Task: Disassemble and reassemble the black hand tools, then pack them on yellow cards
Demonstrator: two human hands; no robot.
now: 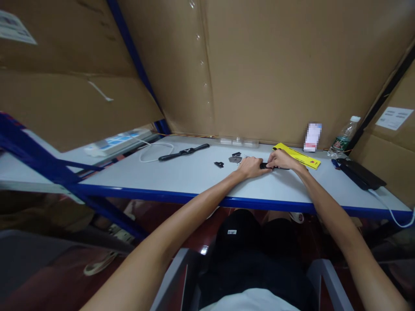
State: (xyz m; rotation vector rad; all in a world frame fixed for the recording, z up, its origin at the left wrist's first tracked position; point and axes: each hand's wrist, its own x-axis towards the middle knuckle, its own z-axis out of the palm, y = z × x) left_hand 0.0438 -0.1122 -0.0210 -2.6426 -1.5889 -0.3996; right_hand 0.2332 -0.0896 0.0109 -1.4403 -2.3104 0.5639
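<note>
A slim black bar-like object lies low over the table between my hands, largely covered by them. My left hand is closed over its left end, fingers curled and pressed near the tabletop. From above, my right hand pinches at the same object just right of the left hand. What the fingertips touch in detail is too small to see. Left of my hands are a grey flat piece, a small black piece and another dark piece. A yellow printed strip lies behind my right hand.
A long black bar and a white cable lie left. Behind are a clear plastic case and a lit phone. A bottle and black pouch-like object stand right. Cardboard walls enclose the table.
</note>
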